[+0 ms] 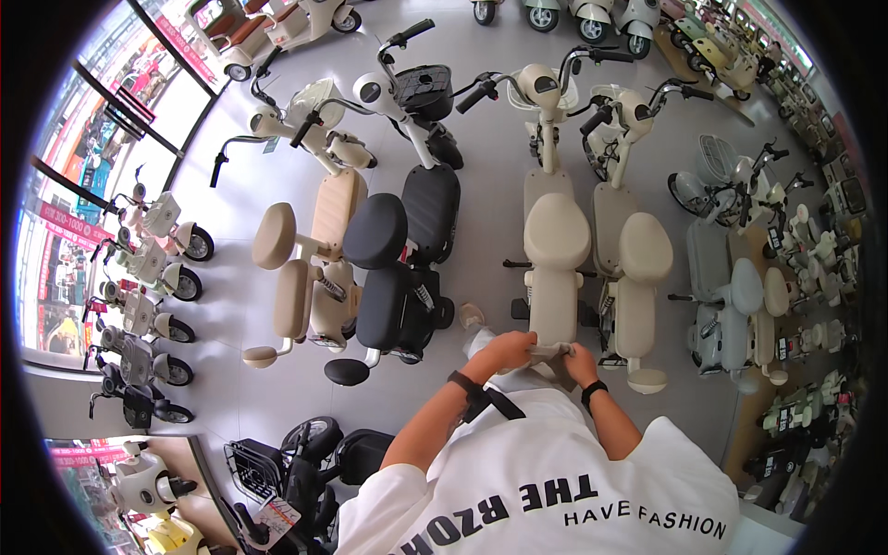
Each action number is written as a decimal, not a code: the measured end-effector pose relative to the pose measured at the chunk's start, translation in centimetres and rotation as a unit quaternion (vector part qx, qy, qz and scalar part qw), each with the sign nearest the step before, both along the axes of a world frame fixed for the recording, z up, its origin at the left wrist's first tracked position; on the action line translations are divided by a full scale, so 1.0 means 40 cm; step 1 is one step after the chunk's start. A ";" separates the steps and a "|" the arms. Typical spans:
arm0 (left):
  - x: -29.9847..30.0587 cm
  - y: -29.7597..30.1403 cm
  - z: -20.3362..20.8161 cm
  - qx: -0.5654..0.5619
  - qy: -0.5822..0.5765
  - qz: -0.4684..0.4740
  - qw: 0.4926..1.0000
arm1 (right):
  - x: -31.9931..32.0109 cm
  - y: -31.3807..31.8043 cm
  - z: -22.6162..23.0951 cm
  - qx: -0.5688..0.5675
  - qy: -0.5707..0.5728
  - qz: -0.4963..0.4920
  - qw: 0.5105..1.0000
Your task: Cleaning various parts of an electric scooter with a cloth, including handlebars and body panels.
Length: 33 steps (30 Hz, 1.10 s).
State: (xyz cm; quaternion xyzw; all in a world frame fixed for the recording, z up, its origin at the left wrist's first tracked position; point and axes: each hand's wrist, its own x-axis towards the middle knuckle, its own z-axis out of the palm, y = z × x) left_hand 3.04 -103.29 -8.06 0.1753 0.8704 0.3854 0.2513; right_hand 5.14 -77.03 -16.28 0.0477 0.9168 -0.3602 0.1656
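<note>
Directly ahead stands a cream electric scooter [553,310], its long rear seat pointing toward me and a rounded seat [558,229] in front of that. My left hand [511,352] and my right hand [581,366] are both closed at the seat's back end. Between them they grip a beige-grey piece [553,351]; whether it is a rear grab rail or a cloth I cannot tell. Dark bands circle both wrists. Close by on the right is a second cream scooter [635,310], with a small round pad at its tail.
To the left are a black scooter [381,296] and a tan one [292,291]. A pale blue scooter [731,310] stands to the right. Small bikes [153,254] line the glass front. Behind me on the left is a black scooter with a basket [254,470].
</note>
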 end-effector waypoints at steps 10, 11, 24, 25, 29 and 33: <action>-0.405 -0.412 0.000 0.081 -0.048 0.286 0.953 | -0.555 -0.339 0.118 -0.124 0.080 -0.027 0.989; -0.449 -0.452 -0.011 0.076 -0.054 0.328 0.940 | -0.620 -0.374 0.126 -0.129 0.099 0.009 0.987; -0.847 -0.520 0.369 0.091 -0.031 0.285 0.954 | -1.203 -0.633 0.502 -0.253 0.231 0.135 0.930; -0.863 -0.536 0.403 0.084 -0.039 0.274 0.957 | -1.201 -0.639 0.515 -0.257 0.228 0.141 0.928; -0.947 -0.606 0.447 0.087 -0.060 0.221 0.970 | -1.231 -0.681 0.500 -0.294 0.197 0.102 0.930; -1.049 -0.674 0.438 -0.058 -0.042 0.168 0.983 | -1.248 -0.763 0.446 -0.329 0.213 0.081 0.916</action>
